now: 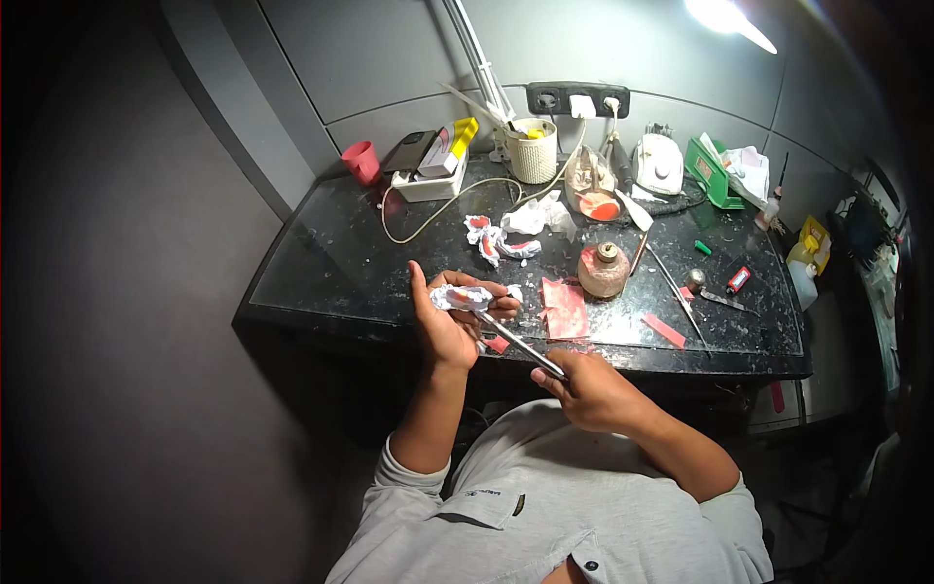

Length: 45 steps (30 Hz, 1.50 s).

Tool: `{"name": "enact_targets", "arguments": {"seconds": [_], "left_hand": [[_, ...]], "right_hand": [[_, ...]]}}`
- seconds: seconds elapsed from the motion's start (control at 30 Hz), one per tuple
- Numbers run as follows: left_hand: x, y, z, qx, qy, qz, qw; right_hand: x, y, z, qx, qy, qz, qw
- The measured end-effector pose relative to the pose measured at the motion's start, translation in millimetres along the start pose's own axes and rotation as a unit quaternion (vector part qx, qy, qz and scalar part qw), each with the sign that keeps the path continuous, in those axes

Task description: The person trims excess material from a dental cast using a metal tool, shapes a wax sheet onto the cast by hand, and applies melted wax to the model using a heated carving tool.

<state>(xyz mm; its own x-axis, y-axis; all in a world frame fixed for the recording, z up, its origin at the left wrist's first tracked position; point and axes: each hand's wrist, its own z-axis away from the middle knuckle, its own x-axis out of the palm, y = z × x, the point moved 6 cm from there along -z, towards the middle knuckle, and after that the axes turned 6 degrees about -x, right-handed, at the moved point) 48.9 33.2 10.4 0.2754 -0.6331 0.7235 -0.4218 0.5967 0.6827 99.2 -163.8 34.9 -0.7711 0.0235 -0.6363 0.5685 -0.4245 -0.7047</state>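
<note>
My left hand (449,339) is raised over the desk's front edge, its thumb up and its fingers curled round a small white plaster piece (446,298) with an orange-red patch, which looks like a dental cast. In my right hand (595,392) is a slim metal hand tool (525,346), gripped by its handle. It slants up and left, its tip meeting the near side of the cast; the tip's shape is too small to make out. Beyond my left hand lie white pieces with red parts (489,249). A red wax sheet (564,310) lies right of the cast.
A glass spirit burner (604,271) stands behind the wax sheet. Metal tools (678,292) and a wax strip (664,331) lie to the right. Farther back are a red cup (361,163), a white box (431,185) with a phone, a cream holder (533,156) and a cable (440,220).
</note>
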Motion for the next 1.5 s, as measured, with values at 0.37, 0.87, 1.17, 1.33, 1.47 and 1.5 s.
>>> {"name": "enact_targets", "arguments": {"seconds": [0.37, 0.87, 1.17, 1.33, 1.47, 1.5], "left_hand": [[25.5, 21.9, 13.9, 0.171, -0.003, -0.013, 0.985], [32.4, 20.1, 42.4, 0.341, 0.137, -0.258, 0.893], [36.1, 15.6, 55.1, 0.452, 0.119, -0.280, 0.839], [39.6, 13.1, 57.6, 0.487, 0.111, -0.259, 0.827], [38.1, 13.9, 57.7, 0.490, 0.121, -0.253, 0.826], [35.9, 13.7, 58.4, 0.489, 0.122, -0.253, 0.826]], "right_hand": [[-1.1, 3.2, 10.8, -0.197, 0.115, -0.043, 0.973], [5.3, -1.7, 10.3, -0.199, 0.118, -0.012, 0.973], [8.8, -14.4, 18.3, -0.147, 0.127, 0.022, 0.981], [23.2, -4.6, 12.5, -0.231, 0.220, 0.015, 0.948], [21.1, -6.7, 10.0, -0.258, 0.236, 0.016, 0.937], [18.6, -10.5, 10.6, -0.258, 0.235, 0.016, 0.937]]}}
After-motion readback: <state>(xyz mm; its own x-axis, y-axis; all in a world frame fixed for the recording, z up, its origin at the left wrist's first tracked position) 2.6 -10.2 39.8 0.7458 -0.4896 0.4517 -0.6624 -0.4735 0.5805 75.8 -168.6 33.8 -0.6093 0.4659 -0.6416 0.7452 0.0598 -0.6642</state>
